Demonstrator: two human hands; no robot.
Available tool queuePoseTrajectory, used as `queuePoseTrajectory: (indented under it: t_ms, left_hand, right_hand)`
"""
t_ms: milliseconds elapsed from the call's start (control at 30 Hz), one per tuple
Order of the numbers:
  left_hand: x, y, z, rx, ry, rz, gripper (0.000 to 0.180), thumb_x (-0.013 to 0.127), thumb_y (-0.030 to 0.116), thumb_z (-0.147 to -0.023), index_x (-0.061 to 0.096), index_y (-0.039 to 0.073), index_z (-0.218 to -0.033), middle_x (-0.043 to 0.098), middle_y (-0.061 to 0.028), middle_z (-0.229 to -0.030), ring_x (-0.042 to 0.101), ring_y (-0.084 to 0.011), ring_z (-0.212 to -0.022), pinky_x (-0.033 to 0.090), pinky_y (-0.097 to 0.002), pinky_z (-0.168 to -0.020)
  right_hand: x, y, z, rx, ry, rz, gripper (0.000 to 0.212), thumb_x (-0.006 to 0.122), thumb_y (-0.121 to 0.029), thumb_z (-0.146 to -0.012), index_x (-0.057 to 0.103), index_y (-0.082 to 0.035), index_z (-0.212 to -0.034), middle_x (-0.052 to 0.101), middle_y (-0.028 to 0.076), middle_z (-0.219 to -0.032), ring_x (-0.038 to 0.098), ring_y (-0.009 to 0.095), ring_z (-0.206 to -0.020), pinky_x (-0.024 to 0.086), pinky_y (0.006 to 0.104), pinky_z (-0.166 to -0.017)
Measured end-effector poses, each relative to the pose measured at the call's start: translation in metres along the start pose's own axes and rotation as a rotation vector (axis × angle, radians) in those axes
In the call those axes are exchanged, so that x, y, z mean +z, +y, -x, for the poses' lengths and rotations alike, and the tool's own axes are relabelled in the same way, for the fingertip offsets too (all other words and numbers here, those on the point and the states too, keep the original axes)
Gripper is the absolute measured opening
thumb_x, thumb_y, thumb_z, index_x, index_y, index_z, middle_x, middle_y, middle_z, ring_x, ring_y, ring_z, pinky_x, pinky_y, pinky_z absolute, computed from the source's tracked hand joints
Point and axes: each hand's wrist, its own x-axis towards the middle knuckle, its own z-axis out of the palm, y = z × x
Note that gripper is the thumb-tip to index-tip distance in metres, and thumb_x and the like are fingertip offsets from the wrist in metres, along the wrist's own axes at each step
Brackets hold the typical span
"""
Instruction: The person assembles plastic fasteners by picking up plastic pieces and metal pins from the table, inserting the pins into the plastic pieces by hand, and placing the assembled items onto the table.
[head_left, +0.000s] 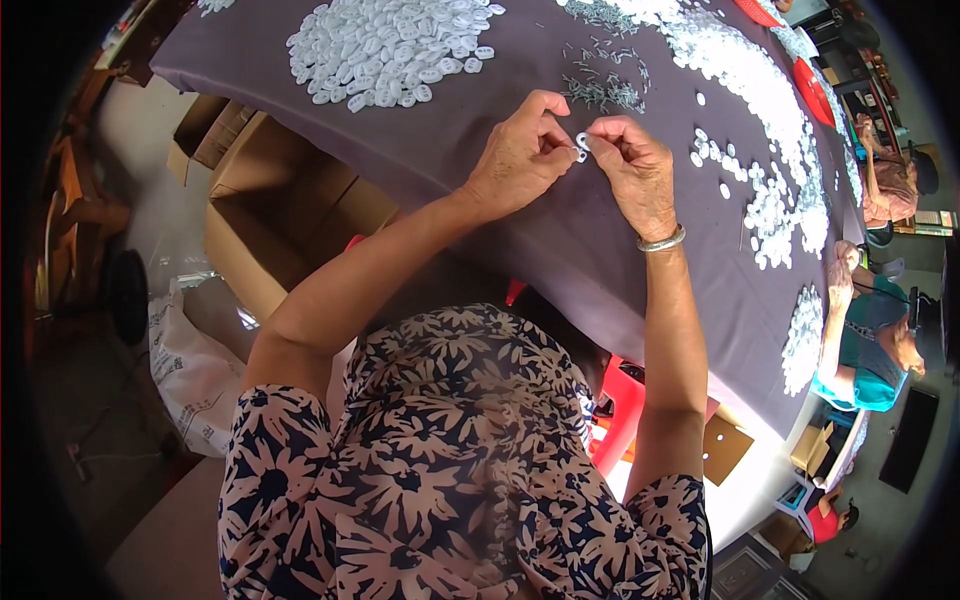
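Where the frame begins at far left, open brown cardboard boxes [262, 205] stand on the floor beside a white printed sack [190, 370], both below the edge of the worktop.

Item: worktop [560, 250], draped in dull purple-grey cloth, filling the upper middle of the frame and curving down to the right.

Item: heap of small white oval plastic pieces [385, 45], upper left of centre on the cloth.

Item: left hand [520, 150], just above centre frame, fingers closed narrow, thumb and forefinger pinching the small white ring-shaped plastic piece [582, 141].

Item: that white piece, held between both hands, clear of the cloth, at their meeting fingertips. It lies right of the left hand and left of the right; neither hand is plainly nearer. It looks rounded with a hole, pale and glossy; its long axis is too small to tell.

Item: right hand [632, 165], fingers likewise pinched shut on the same piece from the other side; silver metal bangle [661, 240] on the wrist.

Item: scatter of thin grey metal pins [605, 88], just above the hands.

Item: long drift of white plastic pieces [770, 130], upper right, running down the worktop's right side.

Item: red plastic trays [812, 90], far upper right.

Item: another person in a teal top [870, 350], seated at the right edge, apart from these hands.
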Motion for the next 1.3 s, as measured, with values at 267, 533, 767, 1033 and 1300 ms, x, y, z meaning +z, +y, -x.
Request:
queuePoseTrajectory:
  t_ms: [267, 533, 767, 1033, 1300]
  left_hand:
    - [-0.001, 0.002, 0.000, -0.029, -0.021, 0.029, 0.039, 0.061, 0.002, -0.084, 0.040, 0.002, -0.117, 0.062, -0.0049, -0.080, 0.057, -0.0085, -0.070, 0.046, -0.0222, -0.062]
    - [-0.008, 0.008, -0.002, -0.153, -0.071, 0.132, 0.039, 0.061, 0.005, -0.086, 0.039, 0.006, -0.118, 0.061, -0.0058, -0.083, 0.055, -0.0087, -0.068, 0.045, -0.0219, -0.059]
    - [-0.007, 0.006, -0.001, -0.117, -0.090, 0.190, 0.035, 0.059, 0.006, -0.088, 0.040, 0.006, -0.117, 0.060, -0.0045, -0.083, 0.053, -0.0080, -0.067, 0.044, -0.0219, -0.059]
    - [-0.010, 0.009, -0.004, -0.109, -0.128, 0.223, 0.035, 0.060, 0.008, -0.089, 0.048, 0.004, -0.122, 0.063, -0.0038, -0.085, 0.056, -0.0077, -0.071, 0.046, -0.0219, -0.061]
    - [-0.009, 0.001, -0.002, -0.088, -0.120, 0.168, 0.037, 0.062, 0.008, -0.089, 0.048, 0.003, -0.122, 0.064, -0.0044, -0.084, 0.057, -0.0071, -0.073, 0.046, -0.0214, -0.061]
  right_hand:
    - [0.001, 0.004, 0.002, 0.022, -0.086, -0.107, 0.009, 0.058, 0.004, -0.085, 0.061, -0.002, -0.091, 0.056, -0.005, -0.078, 0.050, 0.001, -0.069, 0.042, 0.0164, -0.061]
    - [0.010, -0.004, 0.007, -0.077, -0.039, 0.028, 0.022, 0.067, 0.008, -0.074, 0.059, -0.003, -0.091, 0.061, -0.002, -0.080, 0.056, 0.002, -0.069, 0.049, 0.0184, -0.060]
    - [0.012, -0.004, 0.009, -0.156, 0.026, 0.131, 0.024, 0.068, 0.009, -0.073, 0.060, -0.003, -0.093, 0.060, -0.003, -0.082, 0.055, 0.002, -0.070, 0.049, 0.0179, -0.061]
    - [0.012, -0.006, 0.008, -0.251, 0.041, 0.180, 0.027, 0.069, 0.009, -0.070, 0.060, -0.005, -0.092, 0.057, -0.003, -0.080, 0.052, 0.003, -0.063, 0.046, 0.0190, -0.056]
    - [0.011, -0.008, 0.011, -0.268, 0.007, 0.276, 0.028, 0.071, 0.006, -0.069, 0.059, -0.005, -0.091, 0.057, 0.002, -0.081, 0.052, 0.007, -0.057, 0.046, 0.0221, -0.052]
